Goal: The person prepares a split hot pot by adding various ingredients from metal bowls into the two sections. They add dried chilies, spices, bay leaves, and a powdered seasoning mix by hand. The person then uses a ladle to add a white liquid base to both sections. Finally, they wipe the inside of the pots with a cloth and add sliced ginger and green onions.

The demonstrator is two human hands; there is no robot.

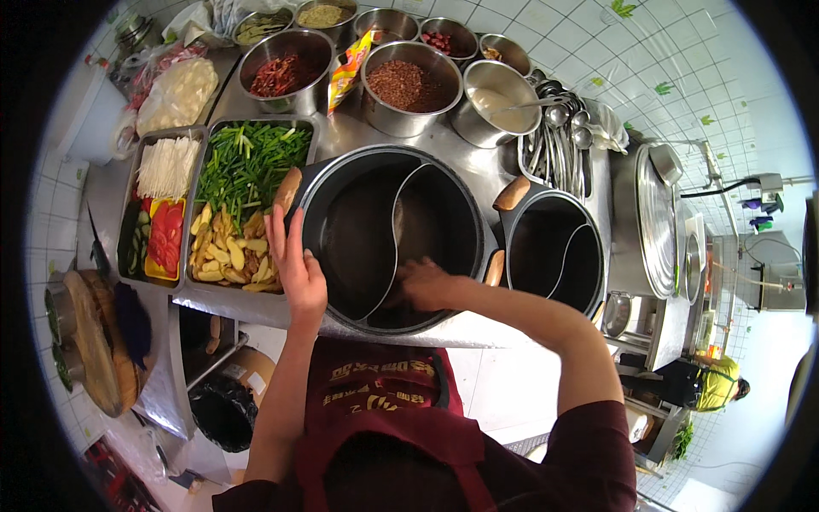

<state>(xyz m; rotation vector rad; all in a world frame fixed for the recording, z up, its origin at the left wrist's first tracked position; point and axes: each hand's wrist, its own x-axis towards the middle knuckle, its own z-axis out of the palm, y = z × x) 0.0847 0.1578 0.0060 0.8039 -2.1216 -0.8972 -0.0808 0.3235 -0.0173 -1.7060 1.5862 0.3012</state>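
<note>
A black hot pot with a curved metal divider (395, 230) and wooden handles stands at the edge of the steel counter. Against its left rim, by the left handle, rests my left hand (299, 269), fingers spread. My right hand (425, 285) reaches down inside the right compartment near the divider; its fingertips are in shadow, and whether they hold anything cannot be seen. To the right stands a smaller divided pot (544, 243). Left of the large pot, a steel tray holds cut green scallions (256, 160) and sliced ginger (230, 253).
Behind the pots stand steel pots of dried chillies (278, 77), red-brown spice (400, 83) and a pale paste (496, 105). A narrow tray holds enoki mushrooms (167, 166) and sliced tomato (166, 237). Ladles (563, 141) lie at right. Another person (716, 384) works far right.
</note>
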